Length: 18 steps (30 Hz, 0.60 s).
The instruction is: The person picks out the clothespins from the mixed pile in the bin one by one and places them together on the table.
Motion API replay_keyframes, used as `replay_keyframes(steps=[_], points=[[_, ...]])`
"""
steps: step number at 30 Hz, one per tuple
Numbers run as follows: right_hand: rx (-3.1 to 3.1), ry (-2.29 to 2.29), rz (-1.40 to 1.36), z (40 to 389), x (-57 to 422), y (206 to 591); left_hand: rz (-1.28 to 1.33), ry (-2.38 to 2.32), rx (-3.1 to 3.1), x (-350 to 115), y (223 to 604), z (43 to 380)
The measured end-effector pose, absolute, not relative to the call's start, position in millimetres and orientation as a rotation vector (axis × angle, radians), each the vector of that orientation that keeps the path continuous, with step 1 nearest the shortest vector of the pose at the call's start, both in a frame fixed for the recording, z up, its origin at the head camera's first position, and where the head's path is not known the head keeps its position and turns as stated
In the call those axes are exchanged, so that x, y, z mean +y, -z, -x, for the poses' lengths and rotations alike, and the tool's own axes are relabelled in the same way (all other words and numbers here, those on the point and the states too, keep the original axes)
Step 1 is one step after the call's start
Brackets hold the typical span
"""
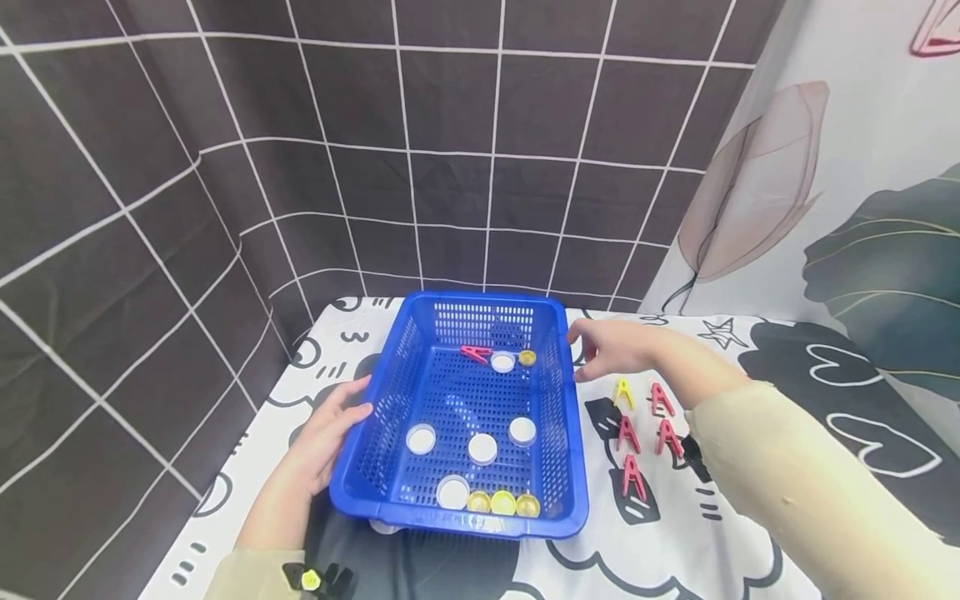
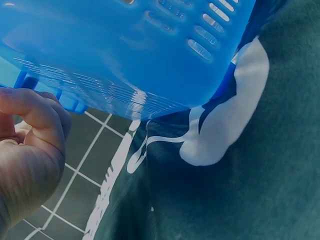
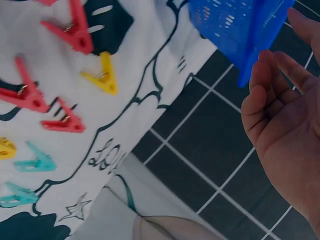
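A blue plastic basket [image 1: 573, 467] with slotted walls stands between both hands. My left hand [image 1: 322, 442] grips its left rim, with curled fingers in the left wrist view. On the opposite side, my right hand [image 1: 618, 346] holds the right rim between thumb and fingers; the right wrist view shows the fingers bent at the blue edge. Inside the basket lie several white round caps [image 1: 482, 449], several yellow caps [image 1: 503, 502] along the near wall, and a red clothespin [image 1: 476, 354] toward the far end.
Right of the basket, several red clothespins [image 1: 632, 477] and a yellow clothespin [image 1: 623, 392] lie on the patterned cloth [image 1: 592, 554]. Teal clothespins [image 3: 36, 159] appear in the right wrist view. A white round piece [image 1: 385, 527] peeks out below the basket's near left corner. Dark grid-patterned fabric [image 1: 450, 100] hangs behind.
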State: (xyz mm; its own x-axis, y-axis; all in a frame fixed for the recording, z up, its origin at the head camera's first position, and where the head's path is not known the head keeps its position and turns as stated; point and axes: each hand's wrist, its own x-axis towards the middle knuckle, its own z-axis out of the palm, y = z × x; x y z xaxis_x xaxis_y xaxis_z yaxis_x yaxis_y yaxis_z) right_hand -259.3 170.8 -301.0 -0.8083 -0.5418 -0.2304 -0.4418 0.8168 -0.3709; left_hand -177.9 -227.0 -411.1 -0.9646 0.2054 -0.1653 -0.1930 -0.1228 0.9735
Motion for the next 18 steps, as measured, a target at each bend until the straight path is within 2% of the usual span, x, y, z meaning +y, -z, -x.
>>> replay_keyframes(steps=[18], points=[[2.658,0.385,0.771,271,91,294,-0.008,-2.185,1.88,-228,412,179]])
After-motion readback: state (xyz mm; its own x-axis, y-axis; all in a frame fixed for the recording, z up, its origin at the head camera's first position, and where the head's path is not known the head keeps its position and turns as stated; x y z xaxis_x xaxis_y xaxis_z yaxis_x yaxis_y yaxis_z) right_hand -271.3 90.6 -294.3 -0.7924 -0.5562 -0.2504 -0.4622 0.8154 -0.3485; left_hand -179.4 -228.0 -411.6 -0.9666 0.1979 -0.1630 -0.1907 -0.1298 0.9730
